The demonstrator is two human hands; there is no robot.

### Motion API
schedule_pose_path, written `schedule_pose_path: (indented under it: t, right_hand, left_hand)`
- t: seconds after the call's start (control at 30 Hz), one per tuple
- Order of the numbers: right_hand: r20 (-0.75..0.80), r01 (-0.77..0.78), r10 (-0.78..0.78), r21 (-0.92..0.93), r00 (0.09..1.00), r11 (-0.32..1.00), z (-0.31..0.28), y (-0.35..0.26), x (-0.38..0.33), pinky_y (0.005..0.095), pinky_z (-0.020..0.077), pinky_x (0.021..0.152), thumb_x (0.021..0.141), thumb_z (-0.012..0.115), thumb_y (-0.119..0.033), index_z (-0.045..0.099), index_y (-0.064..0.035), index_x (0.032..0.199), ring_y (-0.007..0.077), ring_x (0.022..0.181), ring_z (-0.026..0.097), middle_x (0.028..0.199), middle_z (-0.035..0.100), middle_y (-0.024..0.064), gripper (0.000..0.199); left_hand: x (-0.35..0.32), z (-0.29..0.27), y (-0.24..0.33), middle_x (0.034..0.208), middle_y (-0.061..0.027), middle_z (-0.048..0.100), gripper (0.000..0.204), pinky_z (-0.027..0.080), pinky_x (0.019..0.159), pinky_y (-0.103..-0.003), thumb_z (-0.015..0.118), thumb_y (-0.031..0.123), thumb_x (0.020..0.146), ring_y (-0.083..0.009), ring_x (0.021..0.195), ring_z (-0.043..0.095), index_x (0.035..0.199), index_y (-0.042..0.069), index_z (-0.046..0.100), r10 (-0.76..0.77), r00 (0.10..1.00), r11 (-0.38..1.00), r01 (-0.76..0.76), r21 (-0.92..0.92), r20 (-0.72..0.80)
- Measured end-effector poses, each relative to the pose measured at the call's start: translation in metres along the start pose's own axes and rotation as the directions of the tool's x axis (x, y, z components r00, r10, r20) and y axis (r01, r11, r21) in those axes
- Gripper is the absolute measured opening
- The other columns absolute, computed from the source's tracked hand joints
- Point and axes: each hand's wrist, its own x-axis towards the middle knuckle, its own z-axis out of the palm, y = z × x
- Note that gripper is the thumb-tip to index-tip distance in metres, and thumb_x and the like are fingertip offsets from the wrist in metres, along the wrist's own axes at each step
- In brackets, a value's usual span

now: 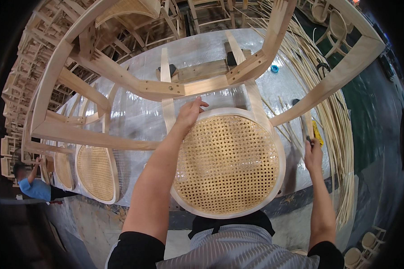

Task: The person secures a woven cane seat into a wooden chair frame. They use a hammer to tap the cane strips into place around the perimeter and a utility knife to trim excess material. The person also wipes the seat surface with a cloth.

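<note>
A round woven-cane chair seat (226, 163) with a pale wooden rim rests tilted against me and the table edge. My left hand (191, 112) lies on its upper rim, fingers curled over the edge. My right hand (313, 152) is out to the right of the seat, closed on a small dark-handled tool (306, 130) that points up. A bare wooden chair frame (166, 87) lies upturned on the table just beyond the seat.
The table (134, 114) is covered in shiny plastic sheet. Two more cane seats (95, 172) lean at its left edge. Long cane strips (334, 121) hang over the right side. A person in a blue shirt (31, 186) works at lower left. Stacked chair frames (27, 67) fill the background.
</note>
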Motion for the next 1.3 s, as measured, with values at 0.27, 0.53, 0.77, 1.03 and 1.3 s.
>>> schedule_pose_path:
  t: [0.27, 0.53, 0.77, 1.03, 1.3]
  right_hand:
    - [0.196, -0.244, 0.172, 0.446, 0.965, 0.861, 0.010, -0.103, -0.194, 0.0272, 0.0433, 0.054, 0.114, 0.051, -0.029, 0.062, -0.0005, 0.118, 0.0080, 0.059, 0.052, 0.071, 0.056, -0.0008, 0.031]
    - [0.284, -0.048, -0.056, 0.345, 0.957, 0.937, 0.097, -0.208, -0.151, 0.0382, 0.0470, 0.057, 0.115, 0.048, -0.027, 0.061, -0.0011, 0.116, 0.0220, 0.059, 0.061, 0.069, 0.060, 0.0102, 0.029]
    - [0.317, 0.107, -0.117, 0.049, 0.941, 0.993, 0.104, -0.229, -0.134, 0.0525, 0.0485, 0.066, 0.114, 0.049, -0.028, 0.062, -0.0030, 0.122, 0.0453, 0.069, 0.065, 0.074, 0.066, 0.0226, 0.029]
    - [0.266, 0.203, -0.188, -0.028, 0.945, 0.979, 0.106, -0.223, -0.134, 0.0513, 0.0484, 0.065, 0.114, 0.049, -0.028, 0.061, -0.0025, 0.122, 0.0425, 0.068, 0.066, 0.074, 0.065, 0.0219, 0.029]
    - [0.225, 0.152, -0.165, 0.076, 0.960, 0.985, 0.108, -0.230, -0.139, 0.0457, 0.0480, 0.063, 0.113, 0.051, -0.026, 0.063, -0.0024, 0.123, 0.0372, 0.063, 0.063, 0.074, 0.064, 0.0197, 0.028]
  left_hand:
    - [0.002, -0.005, 0.005, 0.116, -0.0271, 0.076, 0.064, 0.048, 0.105, -0.044, 0.036, 0.047, 0.112, -0.0363, 0.113, 0.070, 0.117, 0.000, 0.080, 0.042, 0.995, 0.998, -0.046, 0.044, 0.087]
    - [0.007, -0.002, 0.000, 0.121, -0.0266, 0.074, 0.067, 0.045, 0.110, -0.048, 0.031, 0.048, 0.111, -0.0422, 0.117, 0.067, 0.113, 0.003, 0.081, 0.142, 0.985, 0.986, -0.150, 0.077, 0.102]
    - [0.001, -0.004, 0.001, 0.123, -0.0264, 0.073, 0.065, 0.044, 0.111, -0.048, 0.033, 0.047, 0.108, -0.0432, 0.119, 0.066, 0.111, 0.005, 0.082, 0.171, 0.980, 0.980, -0.179, 0.083, 0.102]
    - [0.003, -0.001, 0.001, 0.121, -0.0280, 0.074, 0.067, 0.044, 0.112, -0.047, 0.033, 0.049, 0.107, -0.0437, 0.119, 0.066, 0.109, 0.005, 0.082, 0.214, 0.971, 0.972, -0.222, 0.075, 0.103]
    - [0.007, -0.004, -0.004, 0.122, -0.0302, 0.073, 0.066, 0.045, 0.111, -0.048, 0.033, 0.047, 0.107, -0.0456, 0.119, 0.066, 0.109, 0.003, 0.082, 0.198, 0.977, 0.978, -0.202, 0.046, 0.085]
